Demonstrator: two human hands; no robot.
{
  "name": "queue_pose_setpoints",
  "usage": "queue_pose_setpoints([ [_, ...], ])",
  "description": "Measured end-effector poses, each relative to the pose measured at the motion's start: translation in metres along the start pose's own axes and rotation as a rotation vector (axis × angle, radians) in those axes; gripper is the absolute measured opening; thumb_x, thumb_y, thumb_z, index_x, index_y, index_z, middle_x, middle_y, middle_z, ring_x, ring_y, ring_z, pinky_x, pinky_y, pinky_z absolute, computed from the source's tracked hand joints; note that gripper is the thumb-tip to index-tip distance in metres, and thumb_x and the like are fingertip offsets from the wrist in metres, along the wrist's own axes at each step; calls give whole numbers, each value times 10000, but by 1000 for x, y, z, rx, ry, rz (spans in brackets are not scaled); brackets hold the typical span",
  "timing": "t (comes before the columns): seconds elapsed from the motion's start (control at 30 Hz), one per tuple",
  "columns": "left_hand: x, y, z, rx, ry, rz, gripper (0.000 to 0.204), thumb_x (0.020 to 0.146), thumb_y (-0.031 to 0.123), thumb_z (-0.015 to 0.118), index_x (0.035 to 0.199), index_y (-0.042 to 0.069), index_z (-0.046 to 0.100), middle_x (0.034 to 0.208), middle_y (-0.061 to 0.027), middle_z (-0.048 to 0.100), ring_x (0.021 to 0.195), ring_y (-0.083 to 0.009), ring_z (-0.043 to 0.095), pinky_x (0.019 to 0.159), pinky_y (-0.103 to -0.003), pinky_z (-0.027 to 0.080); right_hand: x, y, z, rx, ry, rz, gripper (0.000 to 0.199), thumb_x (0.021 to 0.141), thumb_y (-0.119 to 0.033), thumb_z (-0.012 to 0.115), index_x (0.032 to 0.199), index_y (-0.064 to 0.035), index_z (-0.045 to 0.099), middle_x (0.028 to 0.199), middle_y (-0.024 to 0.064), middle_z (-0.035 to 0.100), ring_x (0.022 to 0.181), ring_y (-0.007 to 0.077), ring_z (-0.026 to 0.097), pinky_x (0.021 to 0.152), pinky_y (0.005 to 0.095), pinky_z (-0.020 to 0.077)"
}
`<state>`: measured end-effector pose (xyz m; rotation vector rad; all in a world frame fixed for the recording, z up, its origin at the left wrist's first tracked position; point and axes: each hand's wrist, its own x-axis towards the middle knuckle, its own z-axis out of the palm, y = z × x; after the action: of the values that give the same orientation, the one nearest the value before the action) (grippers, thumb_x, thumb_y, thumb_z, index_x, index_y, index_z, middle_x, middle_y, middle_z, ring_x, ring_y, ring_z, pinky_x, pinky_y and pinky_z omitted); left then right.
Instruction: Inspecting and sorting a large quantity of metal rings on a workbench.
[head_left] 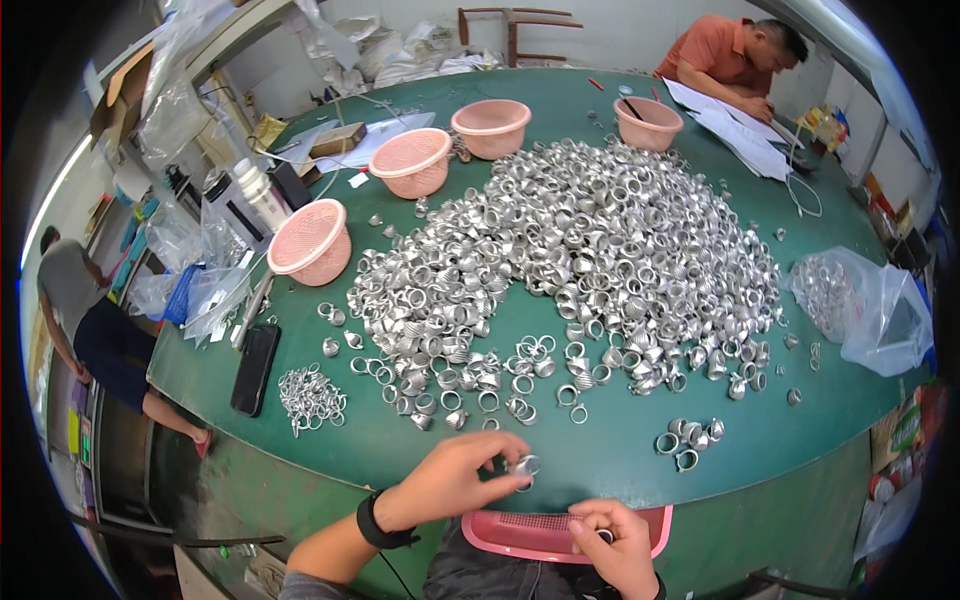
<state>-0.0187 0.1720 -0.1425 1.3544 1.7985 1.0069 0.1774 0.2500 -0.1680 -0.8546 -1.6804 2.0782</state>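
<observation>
My left hand (455,482), with a black band at its wrist, is at the table's near edge. Its thumb and fingers close around a silver metal ring (527,466). Lower and to the right, my right hand (622,548) is curled over the rim of a pink plastic basket (490,542) at my lap. A dark-centred metal ring (605,536) shows between its thumb and fingers. Beyond both hands spreads a large heap of silver ribbed metal rings (620,240), with loose ones at its near side. A small cluster of rings (688,440) lies to the right.
Pink baskets (312,243) stand around the heap on the green table (340,440). At left lie a black phone (256,370) and a pile of thin rings (311,398). A plastic bag (865,310) lies right. One person (725,60) sits opposite; another (85,310) stands left.
</observation>
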Motion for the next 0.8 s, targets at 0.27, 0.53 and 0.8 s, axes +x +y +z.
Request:
queue_pose_setpoints([
  [0.27,-21,16,37,-160,140,82,320,607,24,674,891,35,526,869,-95,549,673,-170,544,601,-248,444,14,-12,14,150,-116,-8,334,731,10,564,1048,2,462,722,21,525,561,29,440,483,154,360],
  [0.53,-17,19,43,112,132,148,366,615,95,660,954,58,525,802,-61,504,618,-176,525,519,-250,438,8,-2,12,4,36,-137,263,674,-15,631,906,1,508,716,32,521,568,30,462,437,153,344],
  [0.8,-15,18,47,100,28,197,390,639,129,648,982,29,493,882,-71,453,659,-214,523,577,-272,439,10,-5,11,-176,-23,-66,138,652,-18,632,764,-1,553,637,5,458,530,35,406,444,159,308],
])
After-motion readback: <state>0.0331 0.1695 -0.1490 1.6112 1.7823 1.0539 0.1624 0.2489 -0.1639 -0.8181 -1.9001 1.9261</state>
